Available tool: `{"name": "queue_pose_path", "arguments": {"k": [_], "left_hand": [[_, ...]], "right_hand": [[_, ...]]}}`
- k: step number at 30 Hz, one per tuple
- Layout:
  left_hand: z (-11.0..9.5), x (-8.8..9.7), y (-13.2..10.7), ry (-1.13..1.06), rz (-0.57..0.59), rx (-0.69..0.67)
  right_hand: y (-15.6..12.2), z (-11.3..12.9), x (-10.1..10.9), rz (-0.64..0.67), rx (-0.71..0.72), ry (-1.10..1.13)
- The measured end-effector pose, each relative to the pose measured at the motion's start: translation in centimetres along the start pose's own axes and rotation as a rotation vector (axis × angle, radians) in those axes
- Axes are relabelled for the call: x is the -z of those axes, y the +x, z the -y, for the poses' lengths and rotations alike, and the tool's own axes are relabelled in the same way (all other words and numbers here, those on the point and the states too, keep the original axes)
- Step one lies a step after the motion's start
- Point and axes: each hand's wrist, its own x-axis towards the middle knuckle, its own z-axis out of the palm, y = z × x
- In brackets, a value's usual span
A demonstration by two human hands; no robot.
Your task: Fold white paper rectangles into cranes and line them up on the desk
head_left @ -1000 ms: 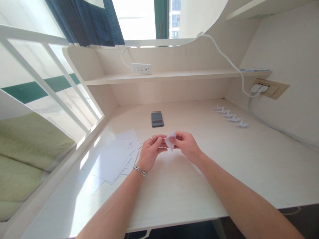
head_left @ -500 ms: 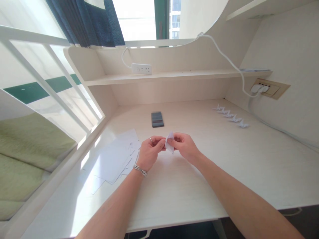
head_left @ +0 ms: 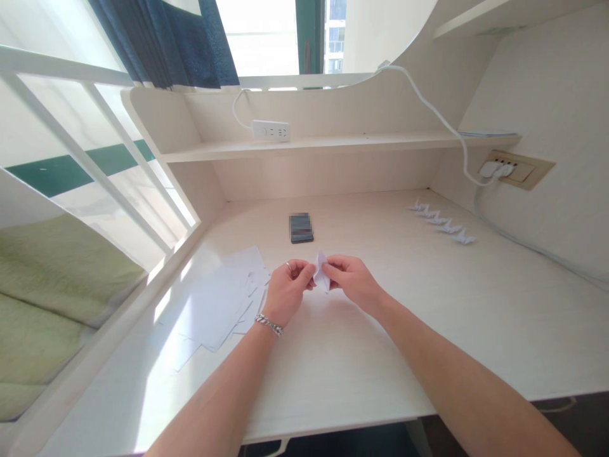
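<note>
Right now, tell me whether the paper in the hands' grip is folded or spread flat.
Folded: the small white paper shows a narrow, pointed outline in the grip of the left hand and right hand.

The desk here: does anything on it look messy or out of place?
The loose white sheets beside the left hand look untidy: they overlap at uneven angles, unlike the folded paper figures, which stand in a row. Nothing looks spilled.
</note>
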Motion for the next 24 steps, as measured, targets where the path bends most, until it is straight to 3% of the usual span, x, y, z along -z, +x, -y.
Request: {"name": "queue_pose_path", "arguments": {"k": [8, 20, 24], "left_hand": [[-0.27, -0.05, -0.28, -0.207, 0.1, 0.035], [0.27, 0.07, -0.13, -0.148, 0.086, 0.001], [0.28, 0.05, -0.11, -0.103, 0.057, 0.007]], "right_hand": [[0.08, -0.19, -0.03, -0.11, 0.03, -0.005], [0.09, -0.8, -0.01, -0.145, 0.141, -0.148], [0.0, -0.48, 0.01, -0.124, 0.104, -0.167]]}}
